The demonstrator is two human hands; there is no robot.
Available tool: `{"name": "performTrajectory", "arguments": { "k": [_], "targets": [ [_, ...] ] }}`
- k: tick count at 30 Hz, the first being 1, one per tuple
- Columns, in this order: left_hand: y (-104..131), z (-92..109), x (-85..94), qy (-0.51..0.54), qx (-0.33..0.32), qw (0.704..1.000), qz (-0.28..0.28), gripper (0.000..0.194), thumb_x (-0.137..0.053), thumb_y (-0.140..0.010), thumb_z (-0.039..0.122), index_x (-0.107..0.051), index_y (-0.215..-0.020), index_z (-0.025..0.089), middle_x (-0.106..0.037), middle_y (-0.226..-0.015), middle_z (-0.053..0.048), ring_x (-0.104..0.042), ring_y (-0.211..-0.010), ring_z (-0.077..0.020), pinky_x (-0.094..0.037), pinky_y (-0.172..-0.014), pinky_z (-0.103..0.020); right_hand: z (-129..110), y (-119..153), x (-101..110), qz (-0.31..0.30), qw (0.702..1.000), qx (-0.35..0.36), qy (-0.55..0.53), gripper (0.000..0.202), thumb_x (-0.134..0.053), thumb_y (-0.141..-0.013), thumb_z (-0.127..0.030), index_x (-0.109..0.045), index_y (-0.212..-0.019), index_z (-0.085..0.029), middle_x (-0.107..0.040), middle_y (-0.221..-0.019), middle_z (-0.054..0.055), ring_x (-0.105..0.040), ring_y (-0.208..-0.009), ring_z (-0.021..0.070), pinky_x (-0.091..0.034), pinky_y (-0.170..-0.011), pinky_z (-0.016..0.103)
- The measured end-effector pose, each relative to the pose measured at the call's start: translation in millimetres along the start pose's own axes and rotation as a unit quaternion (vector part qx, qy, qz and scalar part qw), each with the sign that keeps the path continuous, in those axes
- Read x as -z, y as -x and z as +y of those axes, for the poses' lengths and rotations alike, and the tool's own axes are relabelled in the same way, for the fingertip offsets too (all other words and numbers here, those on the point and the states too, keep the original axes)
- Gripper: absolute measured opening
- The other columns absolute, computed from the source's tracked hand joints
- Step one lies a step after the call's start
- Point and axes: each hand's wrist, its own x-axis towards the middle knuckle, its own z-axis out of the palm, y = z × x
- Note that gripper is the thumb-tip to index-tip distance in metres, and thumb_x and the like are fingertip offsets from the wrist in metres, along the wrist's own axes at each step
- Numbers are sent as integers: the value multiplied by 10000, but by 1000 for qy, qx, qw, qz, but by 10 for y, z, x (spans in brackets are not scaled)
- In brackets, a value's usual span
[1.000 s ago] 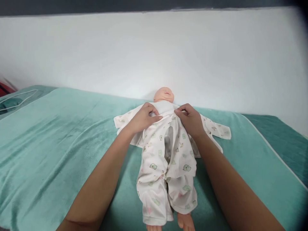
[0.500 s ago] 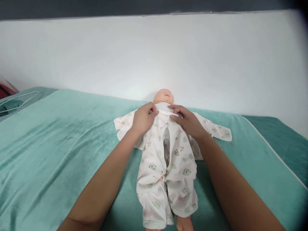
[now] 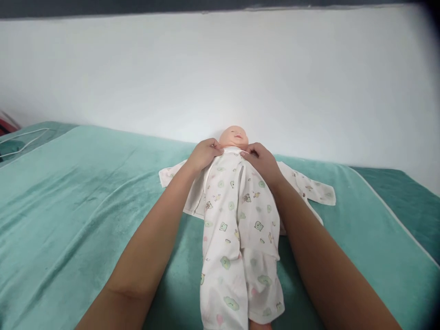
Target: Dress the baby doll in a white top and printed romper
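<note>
A baby doll (image 3: 234, 137) lies on its back, its head towards the wall. White printed baby pants (image 3: 225, 224) cover its front from just below the neck down over the legs. My left hand (image 3: 205, 153) pinches the waistband at the left side of the doll's neck. At the other end of the waistband, my right hand (image 3: 261, 161) is closed on the cloth with thumb and fingers. Beneath the doll a matching baby shirt (image 3: 318, 191) lies spread, its sleeves out to both sides. One foot shows at the bottom edge.
A light green sheet (image 3: 103, 197) covers the bed, with some wrinkles at left. A white wall (image 3: 220, 68) rises right behind the doll's head. At the far left lie a white cord (image 3: 24, 137) and a red object (image 3: 6, 127).
Both hands have drawn the waistband up towards the doll's neck. The pants are stretched straighter, and the gap at the crotch has narrowed. My right fingers have closed.
</note>
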Motion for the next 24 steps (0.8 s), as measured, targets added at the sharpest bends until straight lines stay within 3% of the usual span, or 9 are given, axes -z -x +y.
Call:
{"name": "performTrajectory", "arguments": {
  "k": [6, 8, 11, 13, 15, 20, 24],
  "targets": [
    [19, -67, -57, -123, -117, 984, 58, 152, -595, -809, 198, -500, -692, 218, -573, -717, 5, -494, -706, -166, -389, -725, -316, 58, 82, 183, -92, 996, 1, -10, 336, -582, -862, -529, -520, -730, -226, -642, -1278, 50, -573, -1103, 251, -416, -944, 399],
    [17, -93, -57, -122, -118, 984, 47, 136, -581, -825, 196, -508, -713, 217, -613, -794, -7, -520, -754, -173, -395, -746, -319, 73, 76, 238, -112, 993, 17, 7, 342, -574, -871, -516, -510, -708, -222, -641, -1291, 44, -575, -1097, 250, -411, -932, 386],
    [-11, -121, -42, -99, -79, 992, 15, 130, -565, -844, 206, -505, -730, 218, -597, -774, 1, -508, -720, -164, -390, -732, -315, 105, 24, 243, -98, 993, 14, 61, 301, -574, -869, -471, -528, -702, -224, -701, -1038, 25, -588, -910, 216, -413, -809, 343],
    [-49, -135, -37, -110, -64, 992, 19, 146, -567, -844, 206, -492, -719, 219, -553, -715, 13, -482, -684, -159, -376, -710, -312, 127, -28, 208, -70, 992, -5, 102, 268, -568, -864, -458, -557, -716, -234, -653, -785, -2, -542, -756, 191, -389, -726, 323],
    [-97, -149, -44, -131, -58, 989, 36, 168, -572, -842, 204, -476, -705, 218, -517, -677, 20, -463, -659, -155, -358, -687, -309, 141, -85, 168, -48, 991, -18, 123, 259, -559, -862, -459, -571, -722, -241, -580, -658, -19, -496, -685, 180, -364, -683, 312],
    [-208, -213, -76, -167, -51, 983, 60, 181, -576, -858, 218, -466, -714, 214, -488, -632, 40, -445, -624, -140, -338, -650, -292, 190, -216, 107, -27, 986, -22, 164, 262, -556, -851, -423, -526, -677, -229, -575, -648, -19, -495, -666, 172, -359, -678, 306],
    [-229, -292, -94, -150, -57, 985, 64, 85, -605, -837, 221, -548, -777, 203, -611, -724, 22, -547, -710, -145, -406, -709, -286, 260, -223, 63, 7, 990, -35, 138, 214, -609, -819, -414, -570, -727, -225, -654, -758, -5, -551, -692, 173, -406, -710, 315]
  ]
}}
